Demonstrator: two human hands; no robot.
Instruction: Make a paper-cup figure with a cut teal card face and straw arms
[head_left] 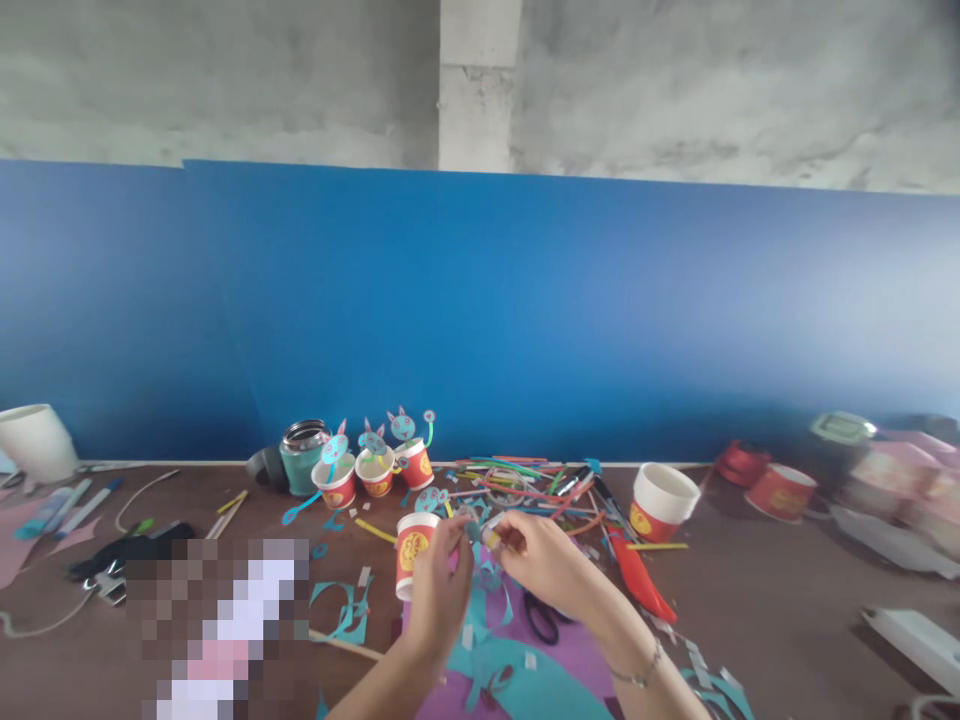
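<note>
Between the fingertips of my left hand (444, 575) is a small round blue paper piece (473, 530). My right hand (536, 555) faces it, its thumb and finger pinched on a small yellow piece (492, 538), whose far end I cannot make out. A red and white paper cup (412, 548) stands upright just behind my left hand, partly covered by it. A blue paper face (430, 499) rises over its rim, and a yellow strip (375, 530) sticks out on its left. Below my hands lie cut blue paper (540, 675) and purple paper (577, 655).
Decorated paper cups (375, 472) stand behind, beside a teal flask (304, 465). Coloured pipe cleaners (517, 483) are heaped at the back. Dark-handled scissors (541, 620) lie near my right wrist. To the right are a stack of paper cups (664, 500) and a red pointed object (646, 580).
</note>
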